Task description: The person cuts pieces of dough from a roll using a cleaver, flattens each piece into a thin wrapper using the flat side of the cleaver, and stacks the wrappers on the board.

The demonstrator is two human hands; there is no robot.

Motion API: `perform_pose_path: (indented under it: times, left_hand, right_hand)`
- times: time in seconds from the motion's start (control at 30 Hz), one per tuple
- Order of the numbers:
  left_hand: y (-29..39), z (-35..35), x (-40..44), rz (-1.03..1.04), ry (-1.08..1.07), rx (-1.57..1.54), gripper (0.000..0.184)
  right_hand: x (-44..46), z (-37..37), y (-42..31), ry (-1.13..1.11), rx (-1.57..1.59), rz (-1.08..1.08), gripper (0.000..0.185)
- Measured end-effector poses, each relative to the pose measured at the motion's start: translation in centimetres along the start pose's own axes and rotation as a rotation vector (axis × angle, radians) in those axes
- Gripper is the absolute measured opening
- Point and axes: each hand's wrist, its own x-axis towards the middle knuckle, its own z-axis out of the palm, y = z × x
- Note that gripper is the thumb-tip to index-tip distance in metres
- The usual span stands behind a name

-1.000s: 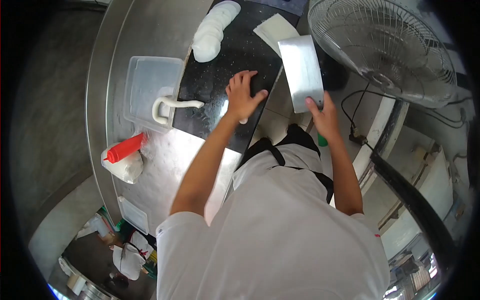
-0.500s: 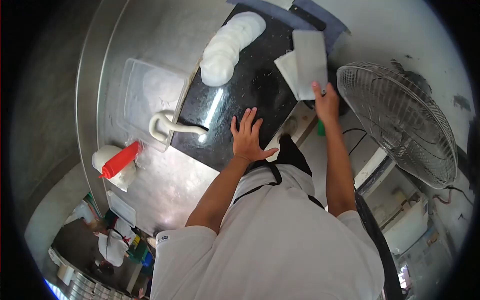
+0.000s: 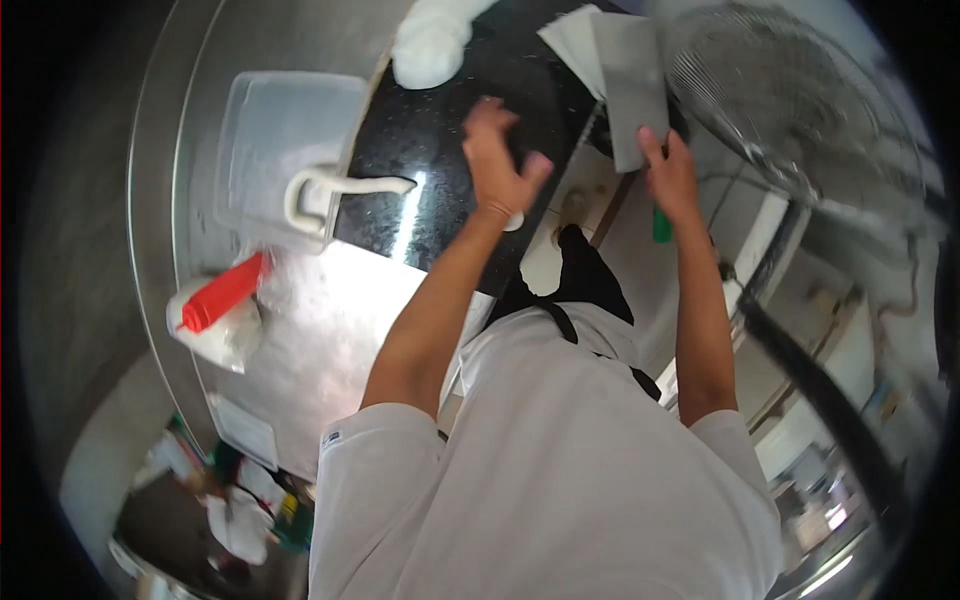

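Note:
My right hand point(image 3: 671, 178) grips a cleaver point(image 3: 632, 95) with a wide, flat rectangular metal blade, held at the right edge of the black board point(image 3: 530, 95). Its handle is hidden by my fingers. Partly behind the blade lies a white folded cloth point(image 3: 572, 42). My left hand point(image 3: 495, 160), slightly blurred, is over the board with thumb and fingers apart and nothing in it. A small white piece, likely dough point(image 3: 514, 221), shows beside my left wrist. To the left, a white dough rope point(image 3: 365, 186) lies across the board's edge and a clear plastic tub.
A pile of white dough rounds point(image 3: 430, 48) sits at the board's far end. Left are the clear plastic tub point(image 3: 225, 150), a red squeeze bottle point(image 3: 225, 293) and a white bag point(image 3: 235, 340). A caged fan point(image 3: 790, 90) stands at right. Another person point(image 3: 238, 525) is at lower left.
The camera view has shifted, so the board sits higher in it. My left hand has gone from flat on the board to slightly curled. The small white piece by its wrist has come into sight.

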Motion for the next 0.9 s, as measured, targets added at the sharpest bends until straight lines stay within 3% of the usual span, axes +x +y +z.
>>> perform_pose_path:
  times: [0.03, 0.13, 0.23, 0.37, 0.47, 0.5, 0.6, 0.7, 0.9]
  left_hand:
    - [-0.7, 0.6, 0.7, -0.190, 0.189, -0.326, 0.069]
    - [2.6, -1.2, 4.4, 0.051, 0.242, -0.032, 0.055]
    - [1.9, -1.6, -3.9, 0.396, -0.164, 0.677, 0.064]
    - [-0.7, -1.3, -2.8, 0.177, -0.084, 0.455, 0.078]
    - [0.4, -2.1, 0.9, -0.195, 0.263, -0.204, 0.076]
    - [0.6, -2.6, 0.3, -0.092, 0.207, -0.045, 0.068]
    - [0.9, -2.9, -6.3, 0.101, -0.341, 0.745, 0.100]
    - [1.6, -3.1, -7.1, -0.065, -0.438, 0.915, 0.113]
    - [1.1, -2.3, -3.5, 0.017, -0.506, 0.880, 0.119]
  right_hand:
    - [-3.4, -0.2, 0.1, 0.007, 0.035, 0.065, 0.056]
    - [-11.1, -0.3, 3.9, -0.002, 0.043, 0.219, 0.050]
    - [-16.7, 0.1, 8.0, 0.008, -0.023, 0.194, 0.048]
    - [-19.8, 0.0, 7.2, -0.136, -0.037, 0.180, 0.050]
    - [-15.8, 2.2, 5.5, -0.300, 0.016, -0.003, 0.053]
    - [-16.8, 3.4, 5.4, -0.392, 0.032, -0.039, 0.055]
    - [-13.1, 6.8, 3.6, -0.580, -0.198, -0.254, 0.057]
    - [-10.7, 7.9, 2.9, -0.638, -0.344, -0.212, 0.059]
    - [-10.4, 7.1, 2.1, -0.611, -0.296, -0.215, 0.069]
